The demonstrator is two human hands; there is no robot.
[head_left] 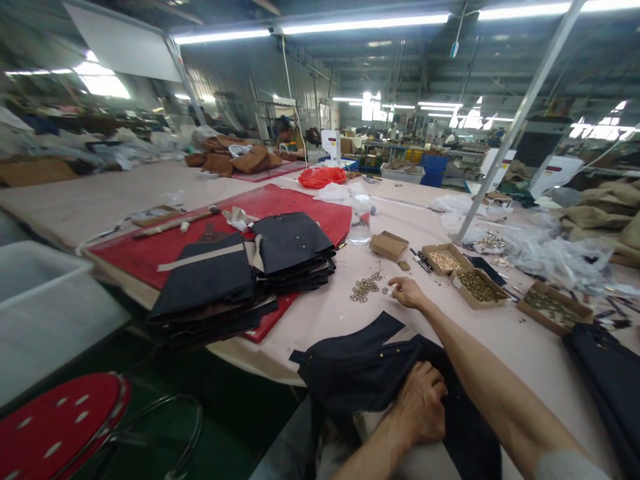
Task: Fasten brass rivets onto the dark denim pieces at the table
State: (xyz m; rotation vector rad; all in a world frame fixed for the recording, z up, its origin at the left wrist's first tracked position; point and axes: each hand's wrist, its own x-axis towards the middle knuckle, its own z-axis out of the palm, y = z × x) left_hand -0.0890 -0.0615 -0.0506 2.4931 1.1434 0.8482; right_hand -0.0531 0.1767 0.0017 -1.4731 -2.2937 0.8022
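Note:
My left hand [420, 402] is closed on a dark navy fabric piece [350, 363] at the table's front edge, its fingers curled into the cloth. The piece carries small brass-coloured studs and shows a beige underside; part of it hangs over my lap. Farther forward, my right hand [407, 293] reaches low over the table beside a small pile of metal rings [364, 288]. Its thumb and index finger come together near a few loose rings; whatever is between the tips is too small to make out.
Folded dark fabric pieces [293, 243] are stacked on a red board [260, 200] at left. Open boxes of small metal parts [480, 288] stand right, near a metal pole [520, 120]. A clear jar [360, 220] stands behind the rings. A red stool [60, 423] is lower left.

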